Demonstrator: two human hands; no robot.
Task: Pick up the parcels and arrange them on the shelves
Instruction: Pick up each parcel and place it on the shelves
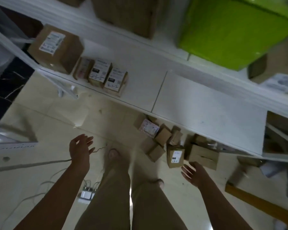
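My view starts at the trouser legs [113,196] and feet, planted between the two arms; I read that as a stance squared to the work. Ahead of both hands runs the white shelf [198,103], most of its board bare, which I take to be where the next parcels are meant to go. Up beyond the right hand, on the tier above, sits a green bin [231,30]. Far ahead of the left hand a large parcel [56,48] stands at the shelf's end with three small labelled parcels [106,78] lined up touching beside it, labels turned outward, probably so they can be read. The heap of floor parcels [158,138] lies partly under the shelf's front edge, ahead of the right hand, not yet shelved. One upright labelled parcel [175,156] stands just beyond the right hand [194,173], whose fingers are spread and hold nothing, palm turned toward it; I judge it the likely pick. The left hand [80,151] hangs loosely spread and empty, well apart from any parcel, over a thin cable [40,163].
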